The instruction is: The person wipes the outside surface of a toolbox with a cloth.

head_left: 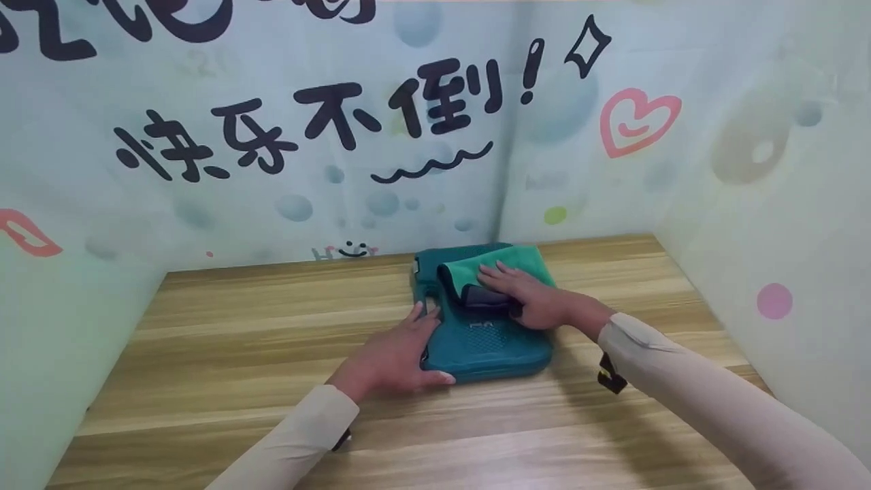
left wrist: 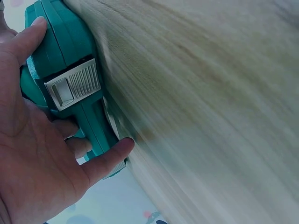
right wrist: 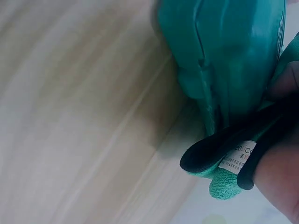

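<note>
A teal hard plastic case [head_left: 490, 354] with a handle lies flat on the table. My left hand [head_left: 395, 350] is spread against its left side, the thumb along the near edge and the fingers at the handle. A silver latch [left wrist: 74, 84] shows between thumb and fingers in the left wrist view. On the case's top lies a folded green cloth [head_left: 463, 272] with dark edging. My right hand [head_left: 534, 296] presses it down with extended fingers. In the right wrist view the cloth's white label [right wrist: 237, 157] shows, but most of that hand is out of frame.
The wood-grain table [head_left: 272, 327] extends to both sides of the case and toward me. A pale printed backdrop [head_left: 340, 197] with dark lettering rises behind the table, with more walls at left and right. The case stands close to the table's back edge.
</note>
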### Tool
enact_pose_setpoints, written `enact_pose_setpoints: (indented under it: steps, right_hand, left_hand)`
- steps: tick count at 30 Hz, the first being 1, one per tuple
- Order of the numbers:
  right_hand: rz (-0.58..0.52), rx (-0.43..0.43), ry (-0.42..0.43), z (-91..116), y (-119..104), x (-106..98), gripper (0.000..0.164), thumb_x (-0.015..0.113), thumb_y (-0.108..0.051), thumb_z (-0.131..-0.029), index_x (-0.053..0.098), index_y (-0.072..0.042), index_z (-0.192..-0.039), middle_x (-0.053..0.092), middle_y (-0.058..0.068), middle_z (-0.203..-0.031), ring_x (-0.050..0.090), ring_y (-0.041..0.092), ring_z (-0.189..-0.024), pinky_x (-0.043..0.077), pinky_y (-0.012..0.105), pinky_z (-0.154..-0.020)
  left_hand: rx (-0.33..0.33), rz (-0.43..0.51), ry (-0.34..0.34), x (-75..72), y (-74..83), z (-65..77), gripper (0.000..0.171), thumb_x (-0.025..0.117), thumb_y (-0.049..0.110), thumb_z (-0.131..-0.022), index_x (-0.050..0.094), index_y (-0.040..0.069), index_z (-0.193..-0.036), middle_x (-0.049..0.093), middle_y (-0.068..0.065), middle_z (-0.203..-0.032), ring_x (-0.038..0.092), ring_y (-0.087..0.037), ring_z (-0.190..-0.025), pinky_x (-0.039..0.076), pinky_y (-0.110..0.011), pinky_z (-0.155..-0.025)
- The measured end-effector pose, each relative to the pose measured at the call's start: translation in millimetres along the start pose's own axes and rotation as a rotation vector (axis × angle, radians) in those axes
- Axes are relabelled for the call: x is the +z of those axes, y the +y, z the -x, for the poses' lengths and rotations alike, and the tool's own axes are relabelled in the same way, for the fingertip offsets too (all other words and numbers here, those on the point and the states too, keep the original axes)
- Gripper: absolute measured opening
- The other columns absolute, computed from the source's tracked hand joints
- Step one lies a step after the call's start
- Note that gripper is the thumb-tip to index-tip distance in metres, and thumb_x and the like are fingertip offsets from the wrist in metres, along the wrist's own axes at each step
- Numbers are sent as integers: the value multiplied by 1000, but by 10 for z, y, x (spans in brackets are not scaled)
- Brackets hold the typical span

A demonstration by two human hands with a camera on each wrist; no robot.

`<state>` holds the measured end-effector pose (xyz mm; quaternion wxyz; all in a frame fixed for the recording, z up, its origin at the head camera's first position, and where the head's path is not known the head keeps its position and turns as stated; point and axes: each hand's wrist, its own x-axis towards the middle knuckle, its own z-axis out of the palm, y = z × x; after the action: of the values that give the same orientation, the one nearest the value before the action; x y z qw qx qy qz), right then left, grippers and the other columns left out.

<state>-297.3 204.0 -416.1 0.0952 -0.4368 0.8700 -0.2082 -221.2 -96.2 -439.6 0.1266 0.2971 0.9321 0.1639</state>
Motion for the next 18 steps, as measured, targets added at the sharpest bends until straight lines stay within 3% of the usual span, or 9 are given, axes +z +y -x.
enact_pose_setpoints:
  steps: [8, 18]
  right_hand:
    - [0, -76, -18, 189, -92, 76, 78, 46, 17, -81, 26, 8, -156, 19, 26, -163, 6, 51, -148, 9, 66, -114]
    - [10, -88, -65, 408, -280, 138, 79, 46, 16, -84, 22, 5, -159, 16, 22, -165, 3, 48, -149, 8, 66, -114]
  left_hand:
    - [-17, 6, 7, 2, 10, 9, 113, 59, 80, -83, 19, 12, -164, 13, -7, -168, 2, -26, -153, 30, -51, -113]
    - [3, 3, 26, 28, -5, -4, 110, 60, 78, -84, 24, 10, -163, 18, -6, -167, 2, -24, -153, 33, -51, -111]
